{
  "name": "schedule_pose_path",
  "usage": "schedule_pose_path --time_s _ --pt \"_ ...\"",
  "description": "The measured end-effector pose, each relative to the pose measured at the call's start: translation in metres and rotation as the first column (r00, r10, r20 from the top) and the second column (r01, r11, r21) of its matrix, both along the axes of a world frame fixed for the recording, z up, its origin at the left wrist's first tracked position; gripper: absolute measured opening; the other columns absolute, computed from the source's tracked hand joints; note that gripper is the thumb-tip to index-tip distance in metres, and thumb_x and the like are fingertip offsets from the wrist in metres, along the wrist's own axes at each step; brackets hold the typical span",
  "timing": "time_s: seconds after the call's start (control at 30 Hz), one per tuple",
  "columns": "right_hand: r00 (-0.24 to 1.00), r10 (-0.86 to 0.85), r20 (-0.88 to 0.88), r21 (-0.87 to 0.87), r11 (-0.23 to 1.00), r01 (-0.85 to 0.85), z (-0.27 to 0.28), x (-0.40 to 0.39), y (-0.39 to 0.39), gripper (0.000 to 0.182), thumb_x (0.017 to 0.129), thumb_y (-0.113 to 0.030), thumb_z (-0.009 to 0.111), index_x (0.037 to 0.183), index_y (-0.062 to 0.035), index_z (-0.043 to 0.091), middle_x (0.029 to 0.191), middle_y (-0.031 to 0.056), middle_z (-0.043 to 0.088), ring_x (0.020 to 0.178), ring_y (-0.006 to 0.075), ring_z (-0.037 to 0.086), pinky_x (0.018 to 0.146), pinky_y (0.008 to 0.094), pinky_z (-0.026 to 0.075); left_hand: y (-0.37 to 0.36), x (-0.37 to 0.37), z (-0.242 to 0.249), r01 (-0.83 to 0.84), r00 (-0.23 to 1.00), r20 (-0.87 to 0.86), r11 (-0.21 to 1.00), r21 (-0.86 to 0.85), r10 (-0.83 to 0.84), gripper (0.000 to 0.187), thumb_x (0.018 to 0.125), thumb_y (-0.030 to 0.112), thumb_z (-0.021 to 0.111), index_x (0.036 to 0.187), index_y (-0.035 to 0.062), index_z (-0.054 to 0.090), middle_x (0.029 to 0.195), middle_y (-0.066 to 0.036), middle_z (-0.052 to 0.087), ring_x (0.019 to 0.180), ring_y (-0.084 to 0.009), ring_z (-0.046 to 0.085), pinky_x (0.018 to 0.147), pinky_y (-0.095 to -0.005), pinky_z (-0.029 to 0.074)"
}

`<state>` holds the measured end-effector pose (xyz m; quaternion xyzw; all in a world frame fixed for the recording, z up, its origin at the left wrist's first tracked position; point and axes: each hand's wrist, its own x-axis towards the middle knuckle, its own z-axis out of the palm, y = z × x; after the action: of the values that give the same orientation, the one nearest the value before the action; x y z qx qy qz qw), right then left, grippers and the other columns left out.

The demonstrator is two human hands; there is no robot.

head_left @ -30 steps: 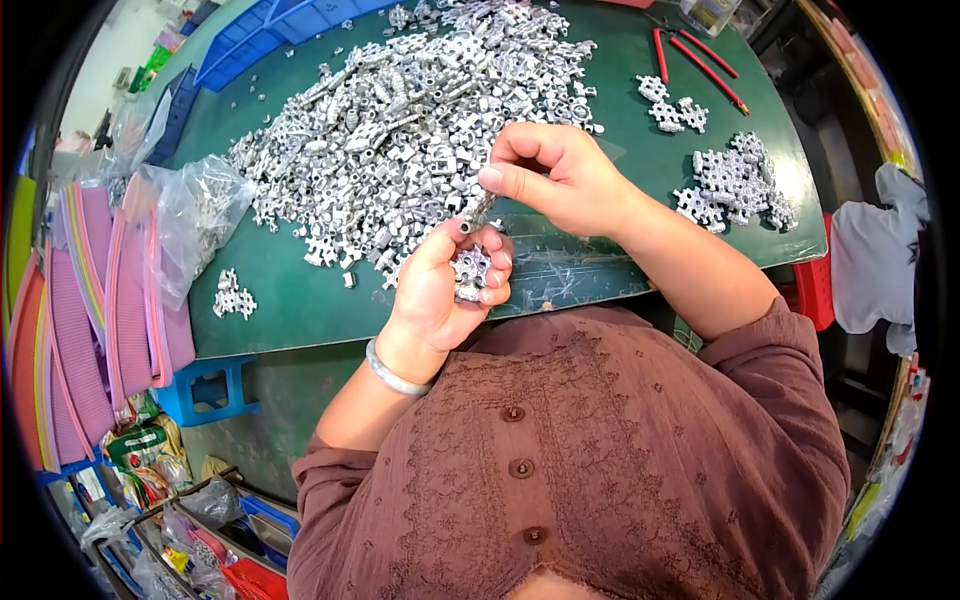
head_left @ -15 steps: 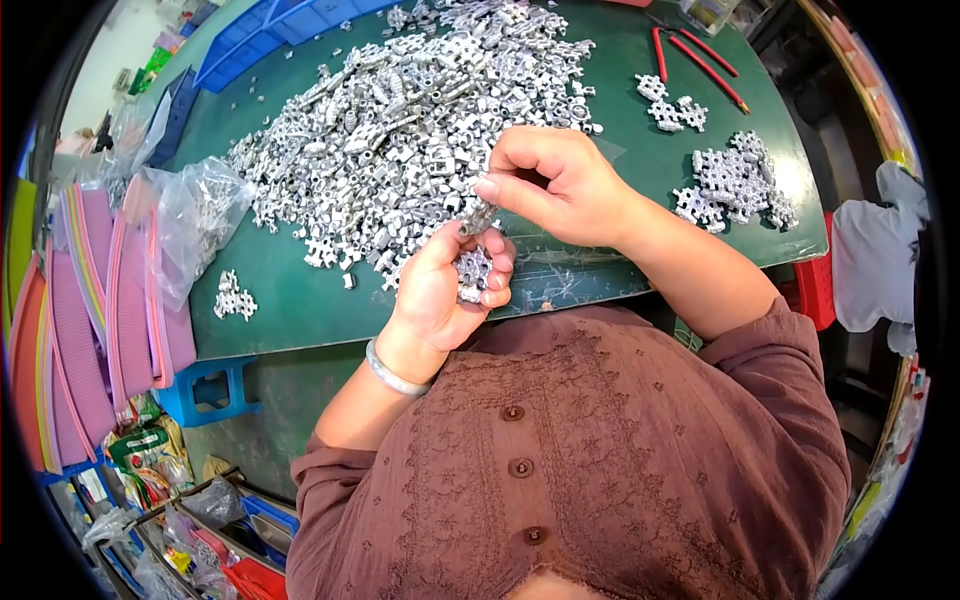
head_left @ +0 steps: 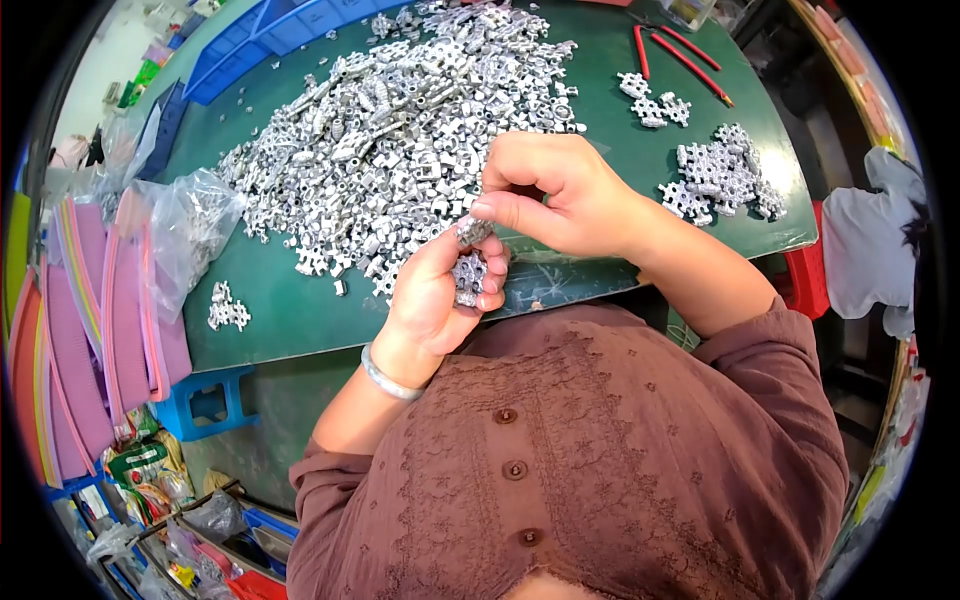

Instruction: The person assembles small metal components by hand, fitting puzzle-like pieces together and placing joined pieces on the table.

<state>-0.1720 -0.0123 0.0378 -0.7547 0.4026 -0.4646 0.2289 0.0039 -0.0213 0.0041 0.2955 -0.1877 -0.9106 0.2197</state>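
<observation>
My left hand (head_left: 437, 280), palm up, is closed around small silver-grey metal castings (head_left: 468, 272) near the table's front edge. One of these pieces (head_left: 473, 230) sticks up between its thumb and fingers. The thumb and forefinger of my right hand (head_left: 560, 190) pinch at the upper end of that piece; the other fingers curl in. Just beyond both hands lies a large heap of similar loose silver castings (head_left: 400, 140). How many pieces are inside the left palm is hidden by the fingers.
Red-handled pliers (head_left: 685, 62) lie at the back right of the green table (head_left: 290, 335), near small groups of castings (head_left: 720, 170). A blue bin (head_left: 270, 40) stands behind the heap. At the left are a clear plastic bag (head_left: 195, 230), purple bands (head_left: 85, 330) and a blue stool (head_left: 205, 405).
The whole view has shifted slightly. My hands stay together over the table edge, the right one still pinching at the piece held up in the left.
</observation>
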Motion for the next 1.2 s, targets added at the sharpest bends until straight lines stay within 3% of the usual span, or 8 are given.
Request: schedule_pose_path --time_s 0.17,0.23,0.4,0.5,0.73,0.9,1.03,1.2 --pt "0.999 -0.037 -0.015 0.050 0.998 0.038 0.009 -0.020 0.010 0.016 0.076 -0.014 0.060 0.069 -0.0028 0.052 0.058 0.0062 0.048 0.051 0.0172 0.046 0.048 0.0280 0.038 0.003 -0.001 0.002 0.025 1.000 0.000 1.000 -0.004 -0.025 0.031 0.089 0.028 0.037 0.078 0.0029 0.050 0.070 -0.005 0.046 0.057 -0.0124 0.043 0.047 -0.0214 0.036" --pt "0.996 -0.081 -0.039 0.163 0.983 0.086 0.015 -0.043 0.017 0.019 0.077 -0.013 0.060 0.066 -0.0016 0.050 0.055 0.0024 0.044 0.051 0.0085 0.039 0.046 0.0255 0.034 0.002 0.002 0.002 0.018 1.000 -0.018 1.000 -0.010 -0.019 0.030 0.089 0.028 0.039 0.079 0.0029 0.051 0.071 -0.006 0.046 0.058 -0.0125 0.043 0.046 -0.0223 0.036" --pt "0.947 -0.165 -0.275 0.520 0.803 0.291 0.026 -0.110 0.038 0.026 0.080 -0.014 0.055 0.060 -0.0020 0.042 0.053 -0.0041 0.036 0.052 0.0039 0.033 0.045 0.0224 0.028 0.000 0.017 0.006 -0.048 0.998 -0.050 0.996 -0.070 0.045 0.025 0.088 0.025 0.041 0.082 0.0029 0.050 0.072 -0.008 0.047 0.060 -0.0144 0.043 0.046 -0.0230 0.035" --pt "0.888 -0.193 -0.417 0.644 0.627 0.438 0.032 -0.130 0.051 0.026 0.078 -0.018 0.056 0.060 0.0001 0.047 0.049 0.0022 0.042 0.047 0.0089 0.038 0.044 0.0271 0.033 -0.001 0.030 0.009 -0.091 0.995 -0.058 0.991 -0.095 0.086 0.025 0.088 0.024 0.043 0.083 0.0022 0.052 0.073 -0.008 0.050 0.060 -0.0136 0.045 0.047 -0.0234 0.036" --pt "0.443 -0.322 -0.837 0.142 0.653 0.744 0.023 -0.137 0.057 0.018 0.073 -0.020 0.059 0.072 -0.0024 0.055 0.069 0.0132 0.057 0.071 0.0315 0.055 0.062 0.0390 0.043 -0.008 0.057 0.019 -0.225 0.972 -0.104 0.960 -0.168 0.210 0.024 0.088 0.025 0.042 0.085 0.0026 0.049 0.075 -0.007 0.043 0.061 -0.0130 0.040 0.046 -0.0215 0.035" --pt "0.618 -0.309 -0.723 0.130 0.818 0.561 0.019 -0.107 0.032 0.016 0.075 -0.017 0.056 0.080 -0.0019 0.055 0.077 0.0138 0.058 0.078 0.0313 0.055 0.069 0.0391 0.043 -0.024 0.086 0.020 -0.368 0.923 -0.182 0.917 -0.156 0.339 0.025 0.088 0.025 0.043 0.090 0.0023 0.052 0.080 -0.008 0.045 0.066 -0.0146 0.041 0.051 -0.0233 0.037" --pt "0.632 -0.313 -0.709 -0.006 0.899 0.438 -0.009 -0.088 0.003 0.016 0.075 -0.014 0.056 0.086 -0.0020 0.053 0.086 0.0138 0.054 0.084 0.0315 0.053 0.073 0.0390 0.043 -0.047 0.123 0.029 -0.479 0.869 -0.257 0.847 -0.230 0.422 0.027 0.086 0.022 0.045 0.096 -0.0023 0.051 0.086 -0.011 0.046 0.072 -0.0176 0.043 0.056 -0.0253 0.039" --pt "0.592 -0.217 -0.776 0.055 0.912 0.406 -0.015 -0.070 -0.022 0.018 0.074 -0.012 0.056 0.089 -0.0019 0.054 0.088 0.0130 0.054 0.087 0.0305 0.054 0.075 0.0395 0.043 -0.080 0.200 0.051 -0.632 0.753 -0.145 0.643 -0.433 0.642 0.028 0.077 0.001 0.047 0.104 -0.0033 0.050 0.095 -0.013 0.052 0.080 -0.0217 0.050 0.067 -0.0289 0.044"
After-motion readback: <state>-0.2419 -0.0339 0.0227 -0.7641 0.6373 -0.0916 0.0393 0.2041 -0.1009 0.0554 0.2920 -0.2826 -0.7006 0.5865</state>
